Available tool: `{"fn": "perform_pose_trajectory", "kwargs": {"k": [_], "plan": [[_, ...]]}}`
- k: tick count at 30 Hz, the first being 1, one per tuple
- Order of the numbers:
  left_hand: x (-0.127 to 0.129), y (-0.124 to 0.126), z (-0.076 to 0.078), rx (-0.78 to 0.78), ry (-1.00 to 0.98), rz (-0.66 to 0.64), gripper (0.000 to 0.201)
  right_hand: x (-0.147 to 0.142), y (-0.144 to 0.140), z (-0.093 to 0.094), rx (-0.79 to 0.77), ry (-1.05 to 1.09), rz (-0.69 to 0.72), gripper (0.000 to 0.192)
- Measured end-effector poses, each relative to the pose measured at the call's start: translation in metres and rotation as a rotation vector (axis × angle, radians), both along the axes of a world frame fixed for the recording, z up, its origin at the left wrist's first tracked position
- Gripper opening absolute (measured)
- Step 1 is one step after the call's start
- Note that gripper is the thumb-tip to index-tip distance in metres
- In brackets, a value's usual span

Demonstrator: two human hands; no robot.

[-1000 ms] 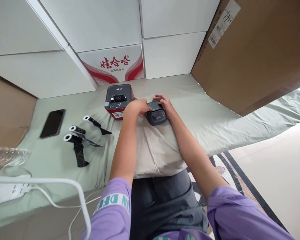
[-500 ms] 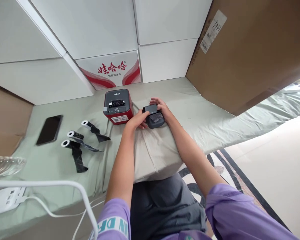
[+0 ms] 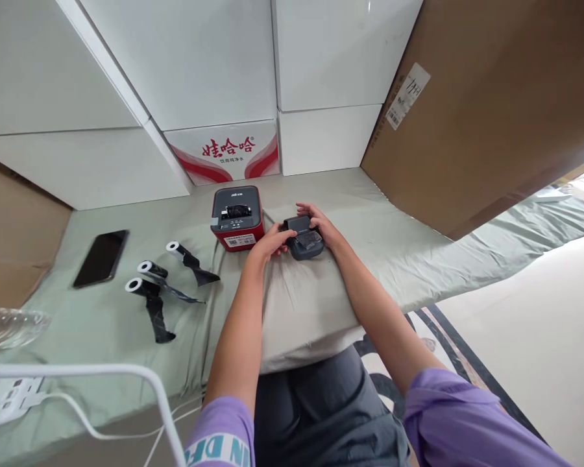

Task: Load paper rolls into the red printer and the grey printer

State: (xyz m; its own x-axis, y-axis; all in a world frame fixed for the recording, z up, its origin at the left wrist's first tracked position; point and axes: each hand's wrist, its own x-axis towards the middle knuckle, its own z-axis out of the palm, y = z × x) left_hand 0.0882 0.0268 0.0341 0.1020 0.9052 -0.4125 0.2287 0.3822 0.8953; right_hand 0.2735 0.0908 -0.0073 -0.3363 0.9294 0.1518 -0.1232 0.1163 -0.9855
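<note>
A small dark grey portable printer (image 3: 305,250) with rounded corners rests on the cloth between my hands, its hinged lid tilted up. Wrinkled black film lies over its front part. My left hand (image 3: 271,242) grips the left side, thumb at the hinge. On the right side, my right hand (image 3: 321,224) holds on with the thumb at the lid while some fingers stretch out behind it. Just left of my left hand stands a red and black box-shaped printer (image 3: 238,220), black film in its top slot. The undersides of the fingers are hidden.
Several rolls of black film (image 3: 152,268) with loose tails lie to the left, near a black phone (image 3: 101,258). A white power strip (image 3: 10,402) and white cable (image 3: 82,415) are at lower left. White boxes (image 3: 224,152) and a large brown carton (image 3: 467,117) stand behind.
The small printer's lid now stands up more steeply, with my hands still on both sides. The view has tilted slightly, so the whole scene sits lower in the picture.
</note>
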Motion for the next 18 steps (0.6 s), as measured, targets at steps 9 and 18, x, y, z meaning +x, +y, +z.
{"fn": "perform_pose_trajectory", "kwargs": {"k": [9,18], "plan": [[0.002,-0.001,-0.003,0.035,-0.041,0.034,0.049,0.007,-0.016,0.01,-0.032,-0.083,0.022,0.077],[0.001,-0.002,-0.022,0.191,-0.046,0.016,0.056,0.001,-0.016,-0.001,-0.019,0.032,-0.086,0.065]]}}
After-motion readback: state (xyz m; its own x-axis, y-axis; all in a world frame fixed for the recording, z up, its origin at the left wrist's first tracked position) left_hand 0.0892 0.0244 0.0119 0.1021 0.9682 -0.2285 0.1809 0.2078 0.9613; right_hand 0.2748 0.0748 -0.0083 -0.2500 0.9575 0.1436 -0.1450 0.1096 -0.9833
